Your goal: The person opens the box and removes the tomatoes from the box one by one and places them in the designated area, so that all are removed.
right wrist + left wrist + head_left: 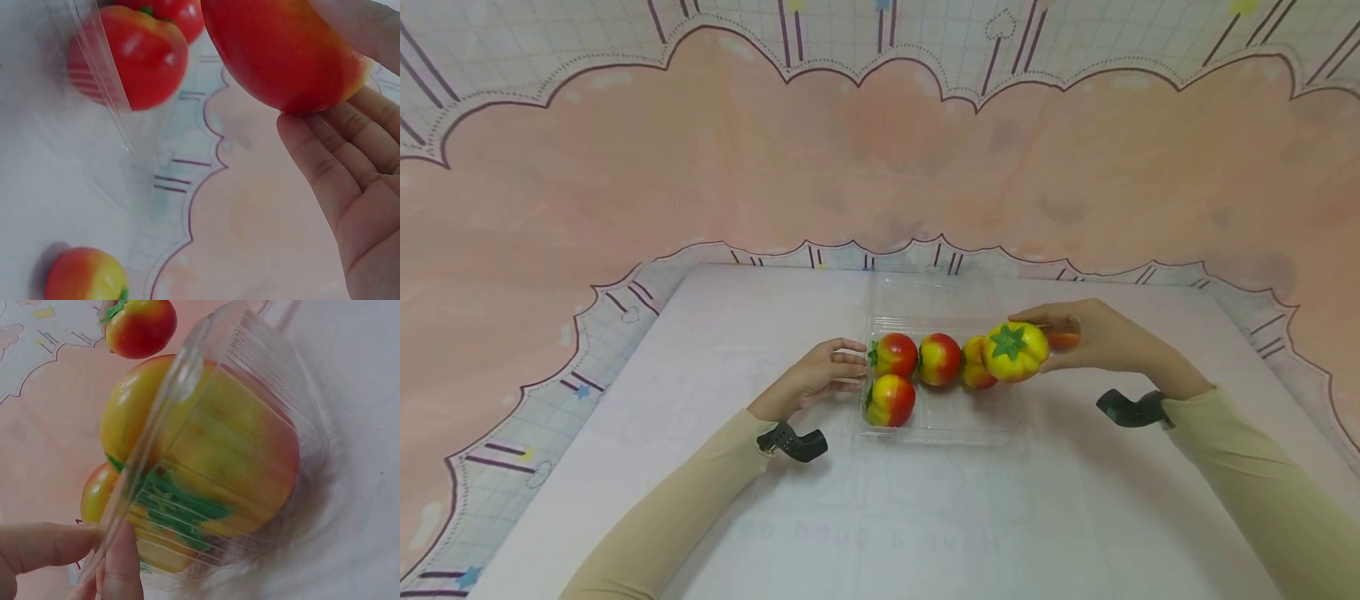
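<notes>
A clear plastic box (943,417) with its lid (932,296) folded back stands mid-table. Several red-and-yellow tomatoes sit inside, including one at the front left (891,401) and one in the middle of the back row (940,360). My left hand (829,371) pinches the box's left rim between thumb and fingers, as the left wrist view shows. Above the box's right end, my right hand (1093,337) grips another tomato (1015,352), its green star-shaped top facing the head camera. In the right wrist view, this held tomato (287,56) lies between thumb and fingertips.
One loose tomato (86,275) rests on the table right of the box, partly hidden behind my right hand in the head view. A white cloth (850,517) covers the table. Behind it hangs a pink patterned backdrop (880,167).
</notes>
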`<state>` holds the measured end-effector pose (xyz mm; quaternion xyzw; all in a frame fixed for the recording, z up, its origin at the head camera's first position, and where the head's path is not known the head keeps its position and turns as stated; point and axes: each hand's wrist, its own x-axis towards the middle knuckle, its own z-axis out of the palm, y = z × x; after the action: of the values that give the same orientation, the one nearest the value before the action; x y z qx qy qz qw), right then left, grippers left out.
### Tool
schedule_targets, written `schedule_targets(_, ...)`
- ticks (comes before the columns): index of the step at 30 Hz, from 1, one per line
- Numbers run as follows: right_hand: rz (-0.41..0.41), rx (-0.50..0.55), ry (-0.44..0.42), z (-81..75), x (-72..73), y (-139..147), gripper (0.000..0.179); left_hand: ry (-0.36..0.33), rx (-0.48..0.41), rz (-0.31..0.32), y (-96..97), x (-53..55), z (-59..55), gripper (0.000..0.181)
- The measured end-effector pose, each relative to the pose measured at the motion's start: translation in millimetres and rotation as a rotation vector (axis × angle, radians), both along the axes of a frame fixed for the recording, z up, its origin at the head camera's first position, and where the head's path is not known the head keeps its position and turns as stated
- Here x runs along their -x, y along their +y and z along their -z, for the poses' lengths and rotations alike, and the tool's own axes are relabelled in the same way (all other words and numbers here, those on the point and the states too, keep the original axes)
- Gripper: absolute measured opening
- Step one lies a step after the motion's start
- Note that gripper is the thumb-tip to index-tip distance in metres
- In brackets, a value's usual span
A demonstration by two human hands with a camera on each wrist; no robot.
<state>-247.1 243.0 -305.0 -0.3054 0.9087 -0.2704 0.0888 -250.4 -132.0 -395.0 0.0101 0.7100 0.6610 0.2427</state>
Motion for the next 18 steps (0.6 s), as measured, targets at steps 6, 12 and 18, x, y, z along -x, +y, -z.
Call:
schedule_targets(6,0.072,-0.012,0.006,-8.7,-1.2,11.1,0.061,0.003,-0.003,0.004,-0.1,0.0,0.1,0.046)
schedule_targets(12,0.128,0.010,0.000,-17.5,-2.2,22.1,0.065,0.030,-0.013,0.017,-0.9,-1.6,-0.3,0.047)
schedule_targets(18,0.220,0.009,0.002,-21.0,-0.4,34.5,0.069,0.028,-0.009,0.018,-0.6,-2.7,-1.5,0.047)
